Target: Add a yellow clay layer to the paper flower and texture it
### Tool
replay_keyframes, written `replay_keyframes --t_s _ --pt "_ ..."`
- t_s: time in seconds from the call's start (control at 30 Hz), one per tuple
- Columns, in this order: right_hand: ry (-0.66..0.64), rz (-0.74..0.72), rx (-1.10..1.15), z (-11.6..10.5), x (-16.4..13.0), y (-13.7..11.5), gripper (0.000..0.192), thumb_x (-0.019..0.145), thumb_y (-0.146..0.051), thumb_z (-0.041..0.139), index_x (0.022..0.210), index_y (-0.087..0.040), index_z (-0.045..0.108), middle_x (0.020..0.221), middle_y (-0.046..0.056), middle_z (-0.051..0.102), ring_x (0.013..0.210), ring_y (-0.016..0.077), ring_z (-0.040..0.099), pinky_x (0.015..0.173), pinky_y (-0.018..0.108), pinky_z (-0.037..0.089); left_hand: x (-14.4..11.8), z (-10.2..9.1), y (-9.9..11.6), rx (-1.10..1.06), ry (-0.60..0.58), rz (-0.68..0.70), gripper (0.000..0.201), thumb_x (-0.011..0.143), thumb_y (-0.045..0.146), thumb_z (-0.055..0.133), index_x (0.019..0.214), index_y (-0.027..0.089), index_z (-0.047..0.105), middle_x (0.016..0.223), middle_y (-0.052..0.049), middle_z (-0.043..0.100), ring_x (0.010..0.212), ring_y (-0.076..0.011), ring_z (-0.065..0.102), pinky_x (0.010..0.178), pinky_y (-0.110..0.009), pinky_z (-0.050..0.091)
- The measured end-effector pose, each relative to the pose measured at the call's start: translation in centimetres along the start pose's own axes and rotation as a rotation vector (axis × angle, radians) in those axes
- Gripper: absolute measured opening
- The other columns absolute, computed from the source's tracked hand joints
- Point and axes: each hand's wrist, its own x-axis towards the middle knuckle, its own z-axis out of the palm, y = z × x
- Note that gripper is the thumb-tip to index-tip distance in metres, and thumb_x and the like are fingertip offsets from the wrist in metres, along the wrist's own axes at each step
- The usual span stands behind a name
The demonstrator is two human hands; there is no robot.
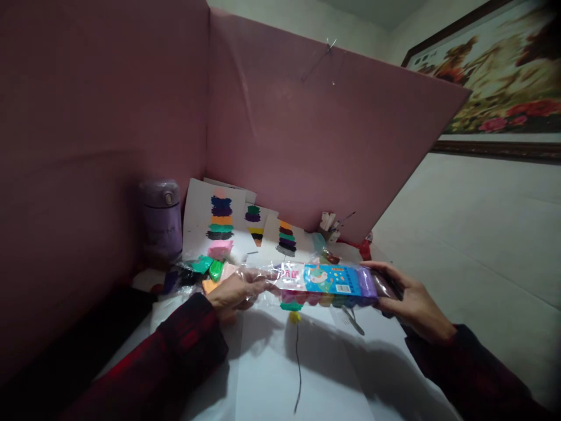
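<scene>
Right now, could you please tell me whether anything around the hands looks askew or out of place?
Mildly: coloured pieces lie jumbled beside the left hand, and the painted sheets overlap at uneven angles before the pink panel. I see no clear spill.

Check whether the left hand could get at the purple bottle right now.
Probably not yet: the left hand is holding the long package, and colorful packets lie between that hand and the purple bottle.
</scene>
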Motion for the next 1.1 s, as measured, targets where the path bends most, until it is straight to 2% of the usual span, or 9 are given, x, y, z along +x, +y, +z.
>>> replay_keyframes --t_s 0.17,0.27,0.43,0.57,0.67,0.9,0.97,1.03,1.1 --pt "-0.035 -0.034 -0.114 0.3 -0.4 -1.7 0.053 0.065 -0.019 0.064 0.118 -0.022 0.061 0.090 0.003 0.068 0.056 0.0146 0.058 0.046 0.024 0.047 0.0 0.2 -0.7 -0.046 -0.026 -0.019 0.041 0.074 0.041 0.078 0.098 0.010 0.067 0.067 -0.010 0.069 0.036 -0.0015 0.023 0.037 -0.020 0.008" --pt "-0.014 -0.109 -0.197 0.9 -0.8 -2.8 0.049 0.069 -0.020 0.062 0.117 -0.023 0.061 0.096 0.005 0.069 0.067 0.0181 0.063 0.057 0.027 0.051 -0.1 0.3 -0.6 -0.063 -0.040 -0.026 0.046 0.075 0.043 0.077 0.106 0.011 0.065 0.054 -0.005 0.063 0.034 -0.0037 0.028 0.036 -0.020 0.009" --pt "-0.006 -0.305 -0.361 1.0 -0.6 -3.6 0.041 0.070 -0.018 0.061 0.111 -0.022 0.063 0.110 0.008 0.067 0.100 0.0277 0.064 0.085 0.039 0.051 -0.3 0.4 -0.7 -0.093 -0.076 -0.050 0.054 0.071 0.037 0.081 0.116 0.013 0.062 0.066 -0.005 0.065 0.038 -0.0027 0.031 0.036 -0.018 0.011" --pt "-0.048 -0.373 -0.388 0.8 -0.5 -3.6 0.043 0.070 -0.015 0.059 0.112 -0.023 0.062 0.111 0.009 0.067 0.102 0.0281 0.064 0.088 0.041 0.052 -0.3 0.6 -1.5 -0.119 -0.095 -0.100 0.056 0.061 0.025 0.086 0.110 0.011 0.065 0.059 0.002 0.057 0.039 -0.0029 0.033 0.035 -0.017 0.014" --pt "-0.039 -0.431 -0.403 1.3 -0.7 -3.6 0.045 0.070 -0.012 0.057 0.113 -0.023 0.061 0.110 0.008 0.066 0.100 0.0275 0.064 0.088 0.041 0.052 -0.3 0.8 -1.9 -0.159 -0.106 -0.130 0.052 0.060 0.022 0.084 0.108 0.012 0.066 0.057 0.004 0.053 0.038 -0.0028 0.032 0.036 -0.017 0.015" --pt "-0.014 -0.492 -0.423 2.7 -1.5 -4.0 0.048 0.072 -0.009 0.053 0.117 -0.024 0.056 0.115 0.009 0.062 0.107 0.0287 0.061 0.093 0.044 0.049 -0.5 1.6 -1.8 -0.236 -0.167 -0.153 0.056 0.047 0.008 0.083 0.101 0.012 0.069 0.075 -0.006 0.066 0.055 -0.0122 0.056 0.043 -0.019 0.031" --pt "0.016 -0.491 -0.424 2.7 -1.4 -3.9 0.047 0.072 -0.010 0.054 0.117 -0.023 0.057 0.114 0.009 0.062 0.106 0.0285 0.061 0.092 0.044 0.049 -0.4 1.6 -1.8 -0.249 -0.144 -0.154 0.057 0.048 0.008 0.082 0.103 0.012 0.068 0.068 -0.003 0.062 0.047 -0.0083 0.049 0.040 -0.018 0.025" --pt "0.054 -0.478 -0.417 2.5 -1.2 -3.7 0.046 0.070 -0.010 0.055 0.114 -0.023 0.059 0.111 0.008 0.064 0.103 0.0279 0.062 0.090 0.042 0.050 -0.4 1.5 -1.6 -0.269 -0.098 -0.133 0.059 0.053 0.014 0.083 0.109 0.013 0.064 0.059 0.004 0.054 0.038 -0.0032 0.034 0.037 -0.018 0.016" --pt "0.077 -0.454 -0.404 2.1 -1.0 -3.2 0.046 0.067 -0.011 0.055 0.111 -0.022 0.061 0.108 0.007 0.066 0.100 0.0270 0.064 0.088 0.040 0.051 -0.4 1.5 -1.3 -0.296 -0.054 -0.096 0.061 0.059 0.021 0.082 0.116 0.016 0.060 0.056 0.008 0.046 0.037 -0.0014 0.025 0.038 -0.017 0.010"
